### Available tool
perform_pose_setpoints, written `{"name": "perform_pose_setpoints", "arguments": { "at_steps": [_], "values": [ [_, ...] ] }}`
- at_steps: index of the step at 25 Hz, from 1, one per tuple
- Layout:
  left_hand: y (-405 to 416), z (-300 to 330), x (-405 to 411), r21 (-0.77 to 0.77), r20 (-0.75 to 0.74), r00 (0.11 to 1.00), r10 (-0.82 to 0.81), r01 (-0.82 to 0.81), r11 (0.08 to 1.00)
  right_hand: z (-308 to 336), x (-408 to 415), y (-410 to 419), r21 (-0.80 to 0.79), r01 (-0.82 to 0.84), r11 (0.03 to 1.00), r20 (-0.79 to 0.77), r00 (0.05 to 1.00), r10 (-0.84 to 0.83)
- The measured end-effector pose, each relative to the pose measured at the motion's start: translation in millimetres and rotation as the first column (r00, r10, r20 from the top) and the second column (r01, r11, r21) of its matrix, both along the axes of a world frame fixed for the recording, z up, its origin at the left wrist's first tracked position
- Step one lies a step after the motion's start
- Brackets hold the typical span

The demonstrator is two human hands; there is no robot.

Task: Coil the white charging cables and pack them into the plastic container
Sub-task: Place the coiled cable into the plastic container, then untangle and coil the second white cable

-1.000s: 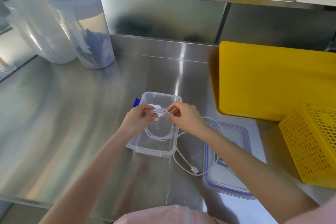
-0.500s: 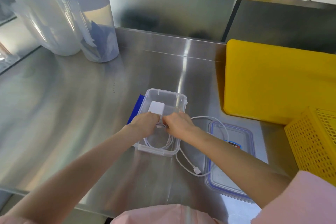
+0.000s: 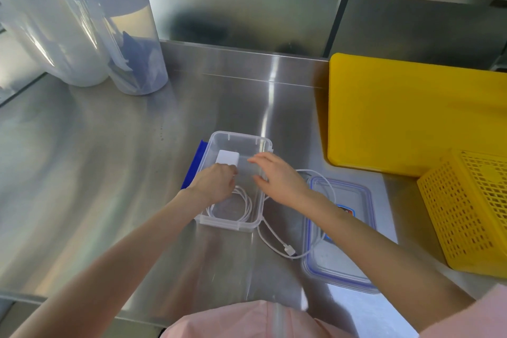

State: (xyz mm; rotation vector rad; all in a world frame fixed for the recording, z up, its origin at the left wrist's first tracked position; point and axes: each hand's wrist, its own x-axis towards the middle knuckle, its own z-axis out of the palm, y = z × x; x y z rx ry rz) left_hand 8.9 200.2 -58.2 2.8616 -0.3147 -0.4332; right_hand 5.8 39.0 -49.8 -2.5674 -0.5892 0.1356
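Note:
A clear plastic container [image 3: 238, 135] stands on the steel counter. Inside it lie a white charger block [image 3: 227, 157] and a coiled white cable [image 3: 247, 207]. My left hand [image 3: 216, 184] reaches into the container with its fingers curled down on the coil near the charger block. Over the container's right wall hovers my right hand [image 3: 277, 176], fingers spread and holding nothing. A second white cable [image 3: 270, 232] lies loose outside the container, on the counter and the lid. Its connector [image 3: 288, 250] lies next to the lid.
The container's lid [image 3: 343, 261] with a blue seal lies to the right. A yellow cutting board [image 3: 406, 115] and a yellow basket [image 3: 466, 211] fill the right side. Two clear cylinders [image 3: 118, 35] stand at the back left. A blue object [image 3: 193, 166] lies beside the container's left wall.
Both hands lowered the coil into the container. My right hand has let go and spread open above the right wall; my left hand stays on the coil.

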Motion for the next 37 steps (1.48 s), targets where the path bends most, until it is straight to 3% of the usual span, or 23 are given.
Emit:
{"name": "perform_pose_setpoints", "arguments": {
  "at_steps": [3, 5, 8, 11, 14, 17, 22, 25, 27, 30, 34, 37],
  "values": [
    [-15.1, 13.5, -5.6, -0.224, 0.116, 0.993, 0.037, -0.010, 0.975, 2.9, -16.2, -22.4, 0.136, 0.171, 0.976, -0.069, 0.984, -0.163],
    [-26.1, 21.2, -10.1, -0.295, 0.148, 0.989, 0.000, 0.044, 0.954, 0.8, -29.9, -33.9, 0.200, 0.264, 0.944, -0.173, 0.958, -0.231],
    [-41.6, 24.9, -23.6, -0.299, 0.179, 0.975, -0.133, 0.183, 0.937, -6.0, -53.2, -46.2, 0.187, 0.315, 0.930, -0.383, 0.896, -0.226],
    [-51.5, 17.3, -36.2, -0.159, 0.189, 0.919, -0.346, 0.376, 0.913, -14.1, -72.5, -45.4, 0.074, 0.218, 0.973, -0.517, 0.843, -0.150],
    [-56.2, 7.8, -45.3, 0.067, 0.148, 0.823, -0.548, 0.545, 0.836, -22.4, -82.7, -39.7, 0.008, 0.168, 0.986, -0.515, 0.846, -0.140],
    [-56.5, 3.6, -50.0, 0.211, 0.112, 0.773, -0.624, 0.595, 0.775, -24.4, -85.4, -39.2, 0.022, 0.222, 0.975, -0.459, 0.868, -0.187],
    [-59.2, 3.6, -43.9, 0.152, 0.141, 0.810, -0.569, 0.551, 0.821, -12.7, -82.9, -53.5, 0.162, 0.311, 0.936, -0.449, 0.868, -0.211],
    [-62.2, 11.2, -39.0, -0.053, 0.149, 0.870, -0.469, 0.481, 0.875, 5.3, -78.0, -66.1, 0.286, 0.313, 0.906, -0.434, 0.885, -0.169],
    [-62.2, 18.5, -35.1, -0.261, 0.134, 0.924, -0.358, 0.381, 0.887, 21.3, -72.2, -76.4, 0.430, 0.366, 0.825, -0.419, 0.891, -0.177],
    [-65.4, 33.5, -27.6, -0.526, 0.117, 0.977, -0.180, 0.215, 0.823, 46.1, -60.5, -95.9, 0.639, 0.466, 0.612, -0.435, 0.875, -0.213],
    [-76.5, 54.5, -21.3, -0.806, 0.030, 0.997, -0.073, 0.067, 0.589, 66.7, -45.9, -110.0, 0.800, 0.491, 0.345, -0.463, 0.871, -0.165],
    [-86.3, 67.1, -16.4, -0.881, -0.024, 0.999, -0.049, 0.003, 0.472, 81.5, -38.8, -113.2, 0.862, 0.503, 0.061, -0.504, 0.864, -0.008]
  ]
}}
